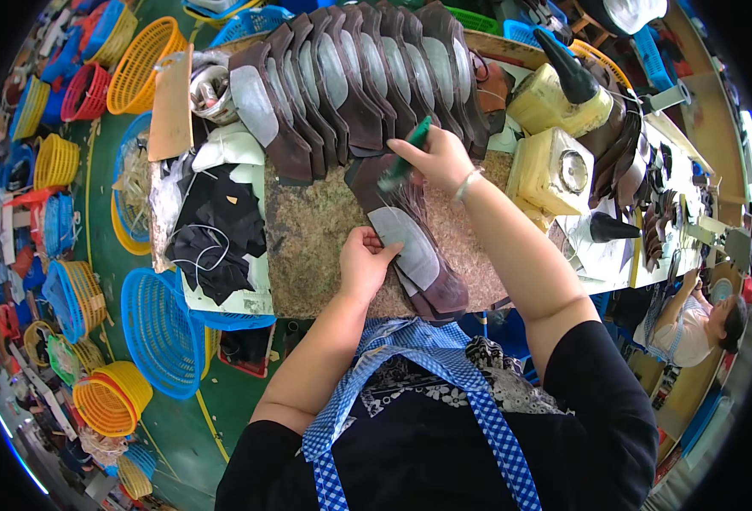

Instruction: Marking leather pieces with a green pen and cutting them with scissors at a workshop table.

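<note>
- The table (303,255) is set directly before the person, and its middle is surfaced in mottled brown.
- A co-worker (691,324) is seen beyond it, at far right.
- A row (367,81) of dark brown pieces is laid overlapping along the far side; a grey patch is borne by each visible piece.
- A blue basket (163,332) is placed on the green floor, to the left of the table.
- Black cloth (222,209) is heaped at the table's left end.
- A stack (431,264) of similar brown pieces is located at the near middle of the table, between the row and the person; the grey patch of the top piece is faced upward.
- Two yellowish blocks (555,175) are stood to the right of the row.
- The left hand (365,260) is bent at the stack's left edge, with the thumb touching the grey patch; whether the edge is pinched cannot be told.
- The right hand (440,162) is closed around a green tool (412,146), which is held tilted over the stack's far end; its lower end is blurred.
- A pale band (469,183) is worn on the right wrist.
</note>
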`<move>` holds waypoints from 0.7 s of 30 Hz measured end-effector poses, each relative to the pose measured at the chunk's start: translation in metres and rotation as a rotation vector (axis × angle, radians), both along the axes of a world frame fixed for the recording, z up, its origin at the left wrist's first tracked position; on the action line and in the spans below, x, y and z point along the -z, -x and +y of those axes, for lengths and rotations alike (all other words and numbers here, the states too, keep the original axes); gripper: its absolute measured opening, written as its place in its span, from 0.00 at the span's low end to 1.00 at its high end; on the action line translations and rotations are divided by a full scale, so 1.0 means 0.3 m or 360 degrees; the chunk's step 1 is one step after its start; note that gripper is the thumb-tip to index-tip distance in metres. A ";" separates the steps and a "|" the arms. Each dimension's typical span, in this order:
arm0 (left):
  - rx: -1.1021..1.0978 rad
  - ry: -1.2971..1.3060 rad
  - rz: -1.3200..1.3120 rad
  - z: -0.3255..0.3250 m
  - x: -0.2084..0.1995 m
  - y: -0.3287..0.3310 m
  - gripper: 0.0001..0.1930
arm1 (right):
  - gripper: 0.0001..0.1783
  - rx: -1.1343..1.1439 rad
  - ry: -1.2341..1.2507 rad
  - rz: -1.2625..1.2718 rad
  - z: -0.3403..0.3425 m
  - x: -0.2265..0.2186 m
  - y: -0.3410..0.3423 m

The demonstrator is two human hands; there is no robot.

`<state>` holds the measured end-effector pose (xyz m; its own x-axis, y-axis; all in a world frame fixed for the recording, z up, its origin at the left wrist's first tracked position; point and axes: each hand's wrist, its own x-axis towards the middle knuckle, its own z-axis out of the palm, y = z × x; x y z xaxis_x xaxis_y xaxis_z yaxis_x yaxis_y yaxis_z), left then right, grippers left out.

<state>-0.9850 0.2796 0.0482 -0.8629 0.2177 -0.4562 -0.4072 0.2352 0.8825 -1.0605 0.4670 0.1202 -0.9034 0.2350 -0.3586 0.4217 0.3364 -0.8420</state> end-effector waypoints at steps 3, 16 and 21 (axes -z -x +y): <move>0.0019 -0.0011 -0.0046 0.004 0.006 0.003 0.18 | 0.25 -0.0190 -0.0017 0.0268 -0.046 0.092 -0.005; -0.0124 -0.0116 -0.0075 0.004 0.028 0.005 0.18 | 0.09 -0.0101 0.0237 0.0269 0.106 0.031 -0.495; -0.0140 -0.0292 -0.0212 0.010 -0.006 0.012 0.16 | 0.10 -0.0487 0.0008 0.0374 0.158 0.091 -0.606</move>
